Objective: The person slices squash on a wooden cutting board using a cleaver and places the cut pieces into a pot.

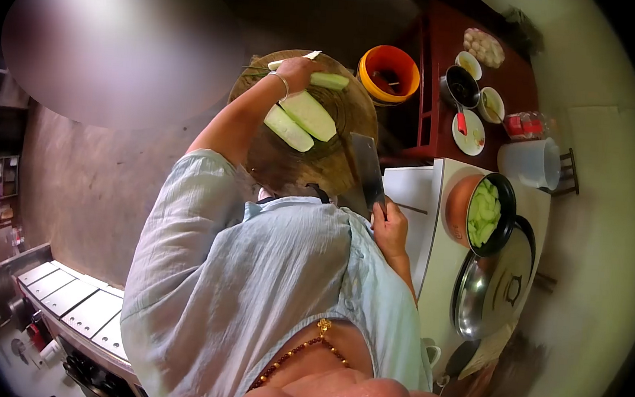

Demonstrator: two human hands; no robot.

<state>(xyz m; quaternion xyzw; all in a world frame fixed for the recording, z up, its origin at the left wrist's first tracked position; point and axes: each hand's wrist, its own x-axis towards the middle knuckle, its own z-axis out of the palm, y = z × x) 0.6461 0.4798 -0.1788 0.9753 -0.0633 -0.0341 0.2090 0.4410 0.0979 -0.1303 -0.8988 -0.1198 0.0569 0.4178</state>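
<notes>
My left hand [297,74], with a bangle at the wrist, is closed over a pale green gourd piece [275,65] at the far side of a round wooden chopping block [251,145]. Its fingertips are partly hidden. Beside that hand lies a shorter green gourd piece [330,81]. Two long, flat-cut gourd pieces, a wider one [311,114] and a narrower one [289,128], rest side by side nearer to me. My right hand [389,223] grips the handle of a cleaver [367,169], whose blade points away from me at the block's right edge.
An orange bucket [390,57] stands beyond the block. On the right, a pot [463,202] holds cut green pieces, near a large metal lid [482,305]. The dark red table [445,41] bears bowls, a red-handled pan [460,88] and a plate [469,133].
</notes>
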